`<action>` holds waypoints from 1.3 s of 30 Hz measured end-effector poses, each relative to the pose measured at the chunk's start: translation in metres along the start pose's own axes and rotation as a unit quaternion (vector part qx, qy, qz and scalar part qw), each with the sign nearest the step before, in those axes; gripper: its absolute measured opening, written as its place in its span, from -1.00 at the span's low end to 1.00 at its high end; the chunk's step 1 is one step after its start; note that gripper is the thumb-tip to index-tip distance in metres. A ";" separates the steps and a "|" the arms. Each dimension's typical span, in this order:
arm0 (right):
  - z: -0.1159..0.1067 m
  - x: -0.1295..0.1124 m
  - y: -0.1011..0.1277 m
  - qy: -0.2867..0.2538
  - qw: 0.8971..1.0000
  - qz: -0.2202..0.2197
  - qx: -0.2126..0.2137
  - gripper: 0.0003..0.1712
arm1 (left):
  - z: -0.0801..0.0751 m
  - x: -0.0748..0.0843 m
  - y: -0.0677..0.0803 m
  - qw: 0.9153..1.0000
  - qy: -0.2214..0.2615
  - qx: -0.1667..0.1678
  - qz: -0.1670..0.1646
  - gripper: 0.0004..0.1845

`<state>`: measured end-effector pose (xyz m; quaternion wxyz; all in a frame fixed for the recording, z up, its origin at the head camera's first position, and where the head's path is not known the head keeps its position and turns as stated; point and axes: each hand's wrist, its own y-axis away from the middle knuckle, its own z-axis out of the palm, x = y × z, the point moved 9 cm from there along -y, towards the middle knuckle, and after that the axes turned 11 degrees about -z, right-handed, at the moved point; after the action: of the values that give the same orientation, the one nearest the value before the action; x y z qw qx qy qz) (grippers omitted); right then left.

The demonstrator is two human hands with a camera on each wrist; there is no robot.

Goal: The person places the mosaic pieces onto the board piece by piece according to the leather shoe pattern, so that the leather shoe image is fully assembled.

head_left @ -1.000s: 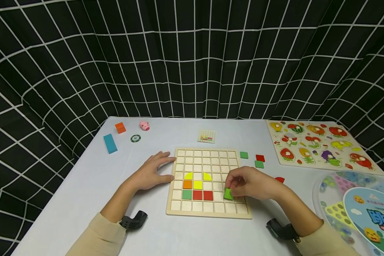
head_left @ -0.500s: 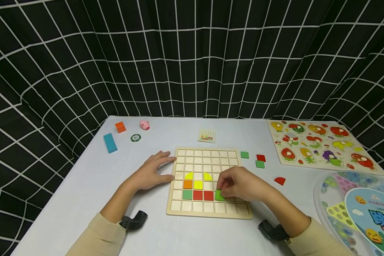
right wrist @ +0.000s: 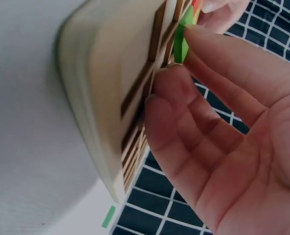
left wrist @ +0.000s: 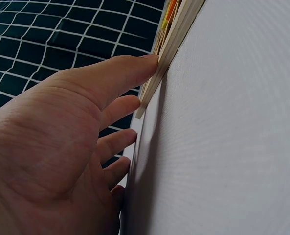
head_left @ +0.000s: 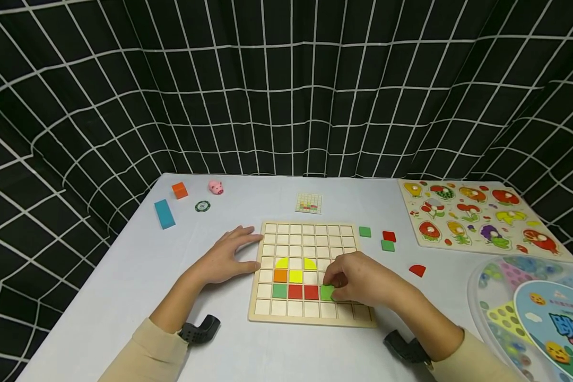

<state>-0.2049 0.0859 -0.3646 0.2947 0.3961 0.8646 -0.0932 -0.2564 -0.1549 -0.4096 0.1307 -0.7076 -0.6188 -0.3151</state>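
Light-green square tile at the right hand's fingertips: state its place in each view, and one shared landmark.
Head: light-green square tile, lower, just right of centre.
Left wrist: not in it.
Right wrist: light-green square tile near the top, right of centre.
Shared landmark: pale wooden grid board.

The clearest lettering I get on my head feed is well out to the right of the right hand [head_left: 363, 278], on a round light-blue printed label [head_left: 554, 329] over a clear, round plastic container [head_left: 474, 297]: I read the big Chinese character 跳, then a second large character that my view's edge cuts off. Above those runs a line of small pinkish characters, too fine for me to make out, and the pink strip below defeats me too. Beyond the left hand [head_left: 224, 257], the flat green-and-white round chip [head_left: 202, 206] bears a central marking, too small for me to read surely.
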 end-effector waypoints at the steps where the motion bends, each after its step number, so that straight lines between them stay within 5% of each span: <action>1: 0.000 -0.001 0.000 0.007 1.000 0.001 0.000 -0.75 | 0.000 0.000 0.000 1.000 0.000 0.000 0.000 -0.28; 22: -0.017 0.004 0.004 -0.017 0.999 -0.048 0.016 -0.82 | 0.001 -0.001 -0.001 1.000 -0.002 -0.002 -0.002 -0.28; 28: -0.036 0.021 0.009 -0.046 0.998 -0.027 0.033 -0.82 | 0.001 -0.001 -0.001 1.000 -0.001 -0.003 -0.005 -0.28; 39: -0.073 0.067 0.022 -0.021 0.996 0.033 0.086 -0.78 | 0.001 -0.001 0.000 1.000 -0.001 -0.001 -0.007 -0.29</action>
<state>-0.2548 0.1720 -0.3432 0.2804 0.4466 0.8335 -0.1651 -0.2566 -0.1551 -0.4106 0.1271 -0.7035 -0.6240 -0.3155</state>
